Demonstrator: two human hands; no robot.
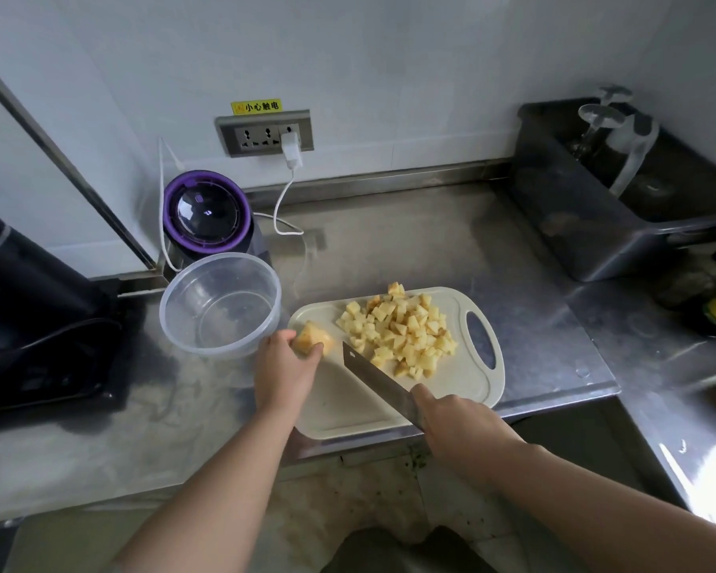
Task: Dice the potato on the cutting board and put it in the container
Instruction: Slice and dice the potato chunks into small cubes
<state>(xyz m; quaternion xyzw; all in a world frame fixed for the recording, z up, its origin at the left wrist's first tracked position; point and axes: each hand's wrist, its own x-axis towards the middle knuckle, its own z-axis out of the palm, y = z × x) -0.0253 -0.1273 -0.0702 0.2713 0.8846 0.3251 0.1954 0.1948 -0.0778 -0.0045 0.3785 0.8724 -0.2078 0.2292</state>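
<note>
A white cutting board (348, 403) lies on the steel counter. A pile of diced potato cubes (402, 330) covers its far right part. My left hand (284, 366) grips a remaining potato chunk (313, 337) at the board's far left corner. My right hand (455, 423) holds the handle of a cleaver (375, 376), whose blade lies between the chunk and the pile, its tip near the cubes. A clear round plastic container (220, 303) stands empty just left of the board.
A purple-rimmed appliance (207, 213) with a white cable stands behind the container, under a wall socket (265, 132). A dark tray (38, 353) sits at the left. A dark bin (604, 192) holding glassware is at the back right. The counter edge runs under the board's near side.
</note>
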